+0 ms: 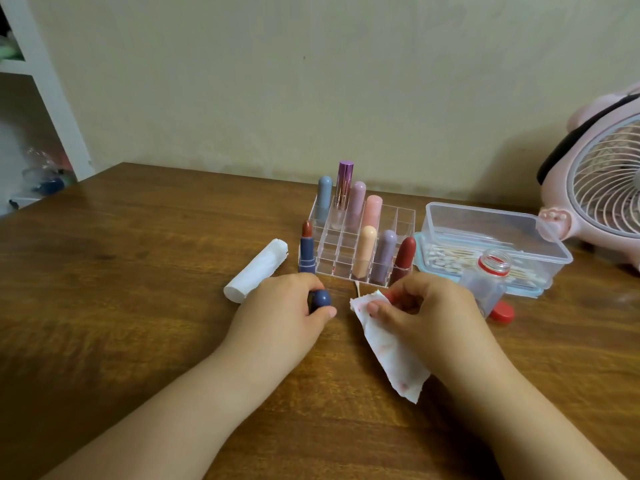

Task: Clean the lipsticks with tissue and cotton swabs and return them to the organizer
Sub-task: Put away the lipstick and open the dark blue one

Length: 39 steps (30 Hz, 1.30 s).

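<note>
The left hand (282,306) curls around a dark blue cap (320,299) on the table (138,271). The right hand (426,306) pinches a stained tissue (391,351) (pink smudges show). The open lipstick (307,252) stands upright just beside the clear organizer (401,220), left of it.

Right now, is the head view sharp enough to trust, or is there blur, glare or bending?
Head view: soft, even light with faint shadows; the organizer and tissue are fairly sharp; the shelf and fan at the edges lean from wide-angle bending; the clear box shows slight sheen, no harsh glare.
</note>
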### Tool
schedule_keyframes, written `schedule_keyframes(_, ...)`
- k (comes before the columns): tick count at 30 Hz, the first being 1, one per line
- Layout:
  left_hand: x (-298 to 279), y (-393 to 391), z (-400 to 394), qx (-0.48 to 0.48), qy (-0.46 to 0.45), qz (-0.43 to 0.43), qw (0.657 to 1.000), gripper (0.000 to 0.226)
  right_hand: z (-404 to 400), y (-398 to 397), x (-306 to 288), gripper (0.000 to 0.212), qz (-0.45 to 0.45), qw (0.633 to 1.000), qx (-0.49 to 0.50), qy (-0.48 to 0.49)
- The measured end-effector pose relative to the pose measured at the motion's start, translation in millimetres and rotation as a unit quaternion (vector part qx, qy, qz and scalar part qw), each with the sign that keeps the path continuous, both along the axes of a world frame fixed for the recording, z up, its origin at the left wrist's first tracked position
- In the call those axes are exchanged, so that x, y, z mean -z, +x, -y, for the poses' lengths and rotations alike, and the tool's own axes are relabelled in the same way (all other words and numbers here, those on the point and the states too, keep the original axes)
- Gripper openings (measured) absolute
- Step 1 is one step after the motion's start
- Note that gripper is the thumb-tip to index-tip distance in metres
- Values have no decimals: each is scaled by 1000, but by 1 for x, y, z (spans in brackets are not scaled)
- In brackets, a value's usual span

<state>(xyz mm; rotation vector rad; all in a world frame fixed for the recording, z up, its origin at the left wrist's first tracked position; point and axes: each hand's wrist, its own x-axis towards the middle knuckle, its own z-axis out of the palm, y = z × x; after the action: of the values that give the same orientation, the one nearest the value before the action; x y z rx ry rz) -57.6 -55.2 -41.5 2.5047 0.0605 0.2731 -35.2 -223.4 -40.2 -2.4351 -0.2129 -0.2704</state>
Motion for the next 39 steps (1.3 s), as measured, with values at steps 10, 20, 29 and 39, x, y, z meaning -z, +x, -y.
schedule_keyframes(10,-3,-3,-1,17,-206,-55,977,6,-1,-5,-5,15,50,997,-36,-35)
schedule_keyframes(20,-10,-8,3,70,-463,-120,875,12,-7,-17,-6,8,117,983,-109,90)
schedule_keyframes(29,-10,-8,0,128,-422,-79,894,17,-7,-18,-15,6,-50,965,-93,241)
schedule_keyframes(39,-16,-11,-3,209,-371,-1,905,27,-6,-24,-27,30,-200,954,-62,215)
